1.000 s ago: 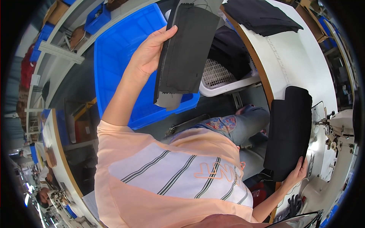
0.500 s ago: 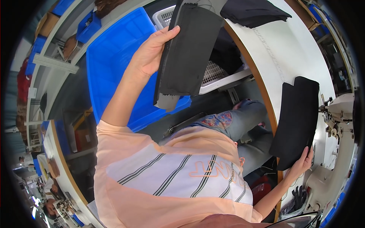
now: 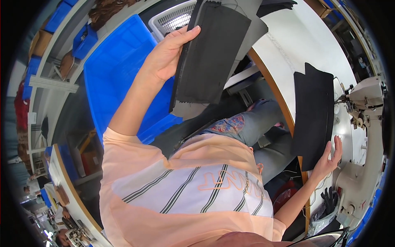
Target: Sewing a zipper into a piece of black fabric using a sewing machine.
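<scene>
My left hand (image 3: 170, 53) grips a black fabric panel (image 3: 212, 55) by its long left edge, thumb lying on top. Stitching and a folded seam show along this panel, and greyish material sticks out under its lower end. Over the white table's near edge lies a second black panel (image 3: 313, 115), with a notch in its far end. Beside the lower right edge of that panel is my right hand (image 3: 326, 162), thumb and fingers apart. Whether it still touches the cloth I cannot tell.
A sewing machine (image 3: 364, 99) stands right of the second panel on the white table (image 3: 284, 45). More dark cloth (image 3: 275, 5) lies at the table's far end. A blue bin (image 3: 111, 70) and a white basket (image 3: 158, 20) are at the left. Black gloves (image 3: 329, 199) lie near the machine.
The whole view has shifted, so the table and machine appear higher. My right hand's fingers have spread apart at the second panel's edge. My left hand keeps its panel.
</scene>
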`<state>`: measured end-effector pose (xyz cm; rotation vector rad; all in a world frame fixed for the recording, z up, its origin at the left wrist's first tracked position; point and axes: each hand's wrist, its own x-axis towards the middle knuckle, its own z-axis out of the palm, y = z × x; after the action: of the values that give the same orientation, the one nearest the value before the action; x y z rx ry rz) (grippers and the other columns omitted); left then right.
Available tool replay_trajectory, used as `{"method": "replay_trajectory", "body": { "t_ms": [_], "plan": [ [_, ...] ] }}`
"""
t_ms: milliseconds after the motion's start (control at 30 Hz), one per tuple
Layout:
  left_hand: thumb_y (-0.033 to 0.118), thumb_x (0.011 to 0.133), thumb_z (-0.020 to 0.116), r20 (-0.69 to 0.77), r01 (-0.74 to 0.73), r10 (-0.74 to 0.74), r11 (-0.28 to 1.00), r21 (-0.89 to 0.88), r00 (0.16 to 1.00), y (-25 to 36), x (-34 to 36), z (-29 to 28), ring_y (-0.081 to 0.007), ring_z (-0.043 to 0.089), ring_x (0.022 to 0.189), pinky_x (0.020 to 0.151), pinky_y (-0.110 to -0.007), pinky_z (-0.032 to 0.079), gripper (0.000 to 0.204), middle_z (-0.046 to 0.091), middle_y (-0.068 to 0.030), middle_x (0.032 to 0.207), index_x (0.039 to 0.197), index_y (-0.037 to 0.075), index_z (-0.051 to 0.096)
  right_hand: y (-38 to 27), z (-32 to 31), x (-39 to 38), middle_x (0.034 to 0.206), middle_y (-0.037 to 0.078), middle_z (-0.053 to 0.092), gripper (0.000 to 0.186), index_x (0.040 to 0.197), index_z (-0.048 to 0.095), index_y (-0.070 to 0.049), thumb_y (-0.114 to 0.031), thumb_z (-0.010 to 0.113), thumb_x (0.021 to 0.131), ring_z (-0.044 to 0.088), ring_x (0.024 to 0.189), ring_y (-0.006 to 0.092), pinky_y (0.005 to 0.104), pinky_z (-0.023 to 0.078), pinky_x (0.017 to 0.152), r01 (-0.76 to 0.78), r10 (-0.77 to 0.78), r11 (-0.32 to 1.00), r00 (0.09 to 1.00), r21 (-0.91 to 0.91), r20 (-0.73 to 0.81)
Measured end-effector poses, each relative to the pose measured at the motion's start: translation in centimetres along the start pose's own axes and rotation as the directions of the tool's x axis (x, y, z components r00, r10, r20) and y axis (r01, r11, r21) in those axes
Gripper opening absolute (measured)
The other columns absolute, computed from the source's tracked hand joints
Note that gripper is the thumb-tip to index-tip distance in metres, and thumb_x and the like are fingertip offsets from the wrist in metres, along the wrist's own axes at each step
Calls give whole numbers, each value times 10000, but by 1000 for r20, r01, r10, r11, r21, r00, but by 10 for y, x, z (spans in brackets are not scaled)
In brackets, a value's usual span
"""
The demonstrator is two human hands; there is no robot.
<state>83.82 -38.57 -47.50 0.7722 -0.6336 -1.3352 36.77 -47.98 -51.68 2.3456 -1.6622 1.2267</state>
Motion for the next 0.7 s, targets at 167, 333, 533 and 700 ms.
{"method": "replay_trajectory", "body": {
  "t_ms": [167,333,533,700],
  "plan": [
    [185,932,567,18,20,-20,1000,-16,1000,-5,7,9,-161,675,888,780,-283,560,278,664,-104,1040,1136,-4,563,-5,1,-3,1217,113,589,249,1124,628,-8,-102,602,895,522,1160,256,363,363,1005,-12,13,996,1000,85,-9],
    [182,933,566,-17,31,-31,999,-5,999,-14,12,13,-157,676,875,768,-279,562,274,666,-101,1033,1141,3,563,-10,0,-4,1229,116,581,251,1131,625,-1,-99,593,902,525,1158,239,355,370,1008,-2,3,998,1000,66,-9],
    [173,942,548,-34,45,-46,999,-24,998,-31,14,31,-168,652,941,833,-305,538,272,643,-99,1090,1158,8,552,-60,-11,-17,1215,147,573,233,1084,633,4,-51,596,860,507,1169,271,376,356,1019,-16,5,911,1000,412,28],
    [163,961,508,-24,63,-67,989,-132,997,-65,1,63,-175,625,1007,878,-324,514,269,620,-88,1143,1196,35,534,-125,7,-27,1163,136,593,315,1055,645,-31,-19,692,744,553,1076,281,352,442,910,-48,-162,834,931,550,326]
  ]
}}
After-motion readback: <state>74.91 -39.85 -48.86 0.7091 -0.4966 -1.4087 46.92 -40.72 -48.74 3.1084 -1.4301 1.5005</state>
